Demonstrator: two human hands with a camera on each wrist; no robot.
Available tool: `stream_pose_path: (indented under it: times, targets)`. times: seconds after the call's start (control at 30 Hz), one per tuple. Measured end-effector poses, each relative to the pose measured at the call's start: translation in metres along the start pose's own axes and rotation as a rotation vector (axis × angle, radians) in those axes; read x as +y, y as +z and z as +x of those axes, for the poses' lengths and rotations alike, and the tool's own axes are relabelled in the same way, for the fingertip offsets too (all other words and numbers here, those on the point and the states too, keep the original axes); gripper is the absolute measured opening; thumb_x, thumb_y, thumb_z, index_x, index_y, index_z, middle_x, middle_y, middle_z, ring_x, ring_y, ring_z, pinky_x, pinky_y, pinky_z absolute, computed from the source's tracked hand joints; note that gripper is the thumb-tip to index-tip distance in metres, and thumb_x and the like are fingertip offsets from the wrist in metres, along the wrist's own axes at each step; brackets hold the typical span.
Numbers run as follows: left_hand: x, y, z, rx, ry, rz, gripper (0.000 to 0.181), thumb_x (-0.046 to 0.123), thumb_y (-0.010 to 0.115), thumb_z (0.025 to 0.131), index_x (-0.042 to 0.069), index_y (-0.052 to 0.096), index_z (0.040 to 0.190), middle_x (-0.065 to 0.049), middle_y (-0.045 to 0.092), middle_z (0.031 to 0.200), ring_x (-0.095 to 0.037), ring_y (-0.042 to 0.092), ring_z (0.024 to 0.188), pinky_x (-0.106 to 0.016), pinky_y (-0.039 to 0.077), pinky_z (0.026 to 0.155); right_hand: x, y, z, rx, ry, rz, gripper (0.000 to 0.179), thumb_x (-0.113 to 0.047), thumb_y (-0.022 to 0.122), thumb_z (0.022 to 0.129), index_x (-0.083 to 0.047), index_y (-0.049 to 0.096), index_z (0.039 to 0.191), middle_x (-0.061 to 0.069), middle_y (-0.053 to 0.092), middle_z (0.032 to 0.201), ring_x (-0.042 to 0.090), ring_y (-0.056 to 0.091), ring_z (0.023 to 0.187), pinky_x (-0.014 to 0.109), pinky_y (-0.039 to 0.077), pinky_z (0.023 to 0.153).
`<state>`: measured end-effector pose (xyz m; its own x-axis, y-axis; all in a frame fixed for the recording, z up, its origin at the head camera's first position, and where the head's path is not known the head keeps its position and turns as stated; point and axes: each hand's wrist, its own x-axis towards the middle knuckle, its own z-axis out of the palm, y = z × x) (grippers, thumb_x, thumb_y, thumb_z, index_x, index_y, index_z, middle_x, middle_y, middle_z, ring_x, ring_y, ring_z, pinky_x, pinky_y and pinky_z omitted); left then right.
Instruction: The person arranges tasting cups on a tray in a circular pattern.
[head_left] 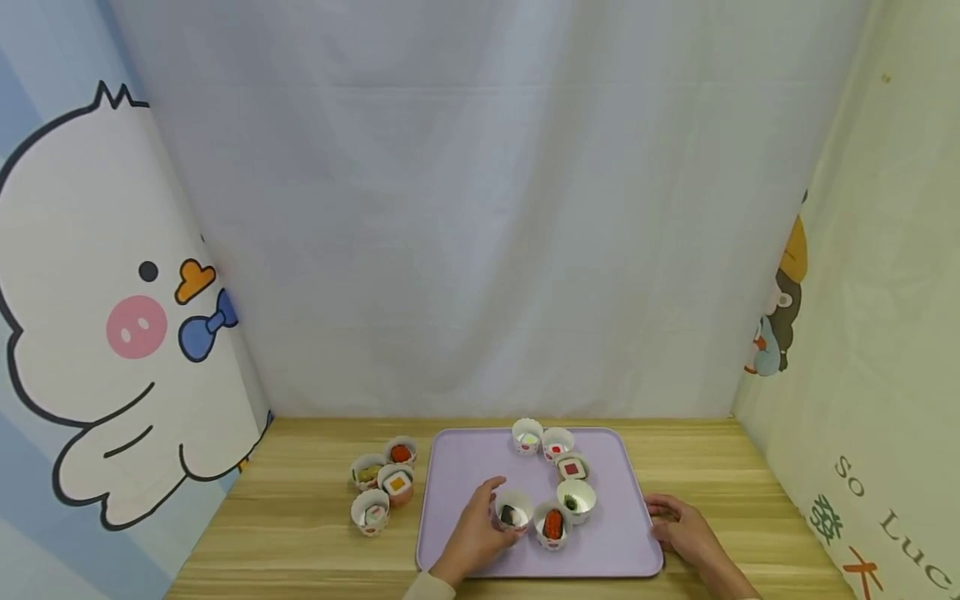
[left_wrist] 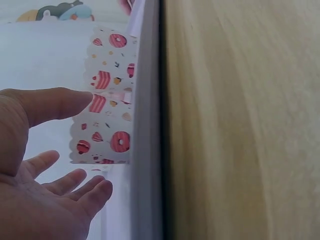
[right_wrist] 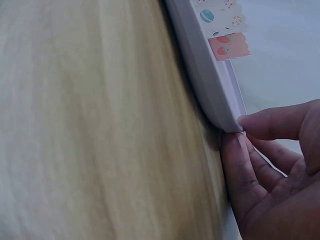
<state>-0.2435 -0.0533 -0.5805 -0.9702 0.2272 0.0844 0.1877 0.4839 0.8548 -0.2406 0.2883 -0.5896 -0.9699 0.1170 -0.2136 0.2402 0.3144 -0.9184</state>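
Observation:
My left hand (head_left: 480,532) is beside a patterned paper cup (head_left: 513,511) with a dark piece inside, near the front of a lilac tray (head_left: 465,467). In the left wrist view the thumb and fingers are spread apart, the thumb tip overlapping the cups in sight; whether it touches them I cannot tell. My right hand (head_left: 682,531) pinches the tray's right rim near the front corner, thumb above and fingers below, as the right wrist view shows. Right of the left hand sit a cup with a red-orange piece (head_left: 552,527) and a cup with a dark green piece (head_left: 576,502).
Farther back on the tray stand cups with a red-centred square piece (head_left: 572,468), a red piece (head_left: 557,446) and a pale green piece (head_left: 527,436). Several more filled cups (head_left: 371,512) cluster on the wooden table (head_left: 300,533) left of the tray. Cloth hangs behind.

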Motion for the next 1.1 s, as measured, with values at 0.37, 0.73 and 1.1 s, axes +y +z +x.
stream_pose_path:
  times: [0.37,0.73,1.1]
  targets:
    - [0.017,-0.024,-0.014,-0.019,0.048,-0.046,0.086,0.010,0.082,0.074,0.002,0.037,0.147,-0.029,0.039,0.149,-0.052,0.045,0.129,-0.059,0.044,0.102,0.000,0.000,-0.001,0.002,0.002,-0.008,0.055,0.012,0.059,0.074,0.010,0.054,0.129,0.019,0.063,0.113,0.016,0.061,0.083,0.032,0.055,0.067]
    - [0.026,-0.047,-0.021,0.035,0.151,-0.069,0.086,0.013,0.082,0.075,0.003,0.037,0.147,-0.025,0.040,0.150,-0.048,0.039,0.135,-0.055,0.042,0.105,0.000,0.000,0.000,-0.002,-0.009,-0.007,0.055,0.012,0.059,0.074,0.010,0.054,0.129,0.018,0.064,0.112,0.014,0.060,0.082,0.030,0.055,0.066]
    - [0.032,-0.072,-0.036,0.050,0.154,-0.085,0.082,0.014,0.080,0.077,0.004,0.037,0.147,-0.023,0.040,0.149,-0.047,0.039,0.136,-0.055,0.038,0.108,0.002,-0.001,0.001,-0.002,-0.012,-0.009,0.055,0.011,0.059,0.074,0.010,0.054,0.129,0.019,0.064,0.112,0.016,0.061,0.084,0.031,0.055,0.066]
